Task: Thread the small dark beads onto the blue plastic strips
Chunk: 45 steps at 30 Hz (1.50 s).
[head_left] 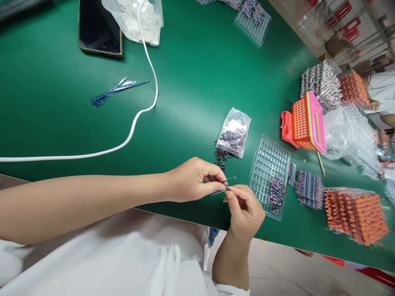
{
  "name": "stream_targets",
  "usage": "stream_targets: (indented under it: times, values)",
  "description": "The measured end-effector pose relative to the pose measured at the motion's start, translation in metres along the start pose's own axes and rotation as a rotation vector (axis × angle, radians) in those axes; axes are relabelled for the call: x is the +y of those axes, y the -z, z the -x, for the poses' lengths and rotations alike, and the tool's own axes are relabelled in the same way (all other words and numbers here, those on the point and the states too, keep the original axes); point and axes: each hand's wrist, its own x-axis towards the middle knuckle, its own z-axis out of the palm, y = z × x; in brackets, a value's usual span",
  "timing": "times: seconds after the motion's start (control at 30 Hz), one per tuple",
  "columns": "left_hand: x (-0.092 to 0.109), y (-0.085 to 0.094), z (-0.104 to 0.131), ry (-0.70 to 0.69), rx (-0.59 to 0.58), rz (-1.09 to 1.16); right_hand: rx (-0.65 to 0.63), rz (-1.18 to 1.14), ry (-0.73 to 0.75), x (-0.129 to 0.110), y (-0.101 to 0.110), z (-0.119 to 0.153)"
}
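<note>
My left hand (199, 181) pinches some thin dark-blue strips (230, 179), whose ends stick out past its fingertips. Thumb and index finger of my right hand (247, 209) press together right against the left fingertips, on something too small to make out. Just beyond my hands lie loose small dark beads (221, 156) beside a clear zip bag (236, 129) with more of them inside. Right of my hands is a clear compartment tray (261, 164), its near right part heaped with small blue-and-pink pieces (276, 193).
More blue strips (117, 91) lie at the left, near a white cable (132, 129), a phone (100, 31) and a plastic tub (159, 20). At the right stand orange stacks (356, 213), a blue-pink stack (309, 190), a basket (302, 123) and clear bags (348, 127). Another tray (254, 31) lies far back.
</note>
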Motion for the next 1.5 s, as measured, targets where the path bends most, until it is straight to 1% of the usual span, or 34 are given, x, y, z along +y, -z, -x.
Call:
stream_targets:
  times: [0.2,0.33,0.43,0.63,0.77,0.87,1.0,1.17,1.37,1.5]
  values:
    - [0.001,0.0,0.001,-0.005,-0.003,-0.002,0.008,0.034,-0.002,0.001,0.0,0.001]
    - [0.002,0.001,0.0,0.04,-0.049,0.018,-0.013,-0.043,-0.06,0.001,0.001,0.0]
    - [0.003,0.002,0.0,0.101,-0.096,0.045,-0.062,-0.148,-0.135,0.0,0.004,-0.002]
    - [0.006,0.002,-0.001,0.172,-0.132,0.099,-0.183,-0.347,-0.335,0.002,0.01,-0.005]
    - [0.009,0.003,0.0,0.209,-0.168,0.147,-0.226,-0.463,-0.434,0.005,0.01,-0.006]
    - [0.009,0.003,0.001,0.215,-0.18,0.164,-0.244,-0.494,-0.481,0.006,0.01,-0.007]
    - [0.008,0.001,0.002,0.212,-0.164,0.163,-0.25,-0.479,-0.505,0.006,0.01,-0.008]
    - [0.006,-0.001,0.002,0.209,-0.154,0.147,-0.247,-0.467,-0.491,0.007,0.01,-0.008]
    - [0.008,-0.001,0.002,0.232,-0.176,0.106,-0.274,-0.485,-0.51,0.007,0.011,-0.008]
    - [0.008,0.0,0.003,0.207,-0.193,0.082,-0.306,-0.512,-0.53,0.008,0.012,-0.008]
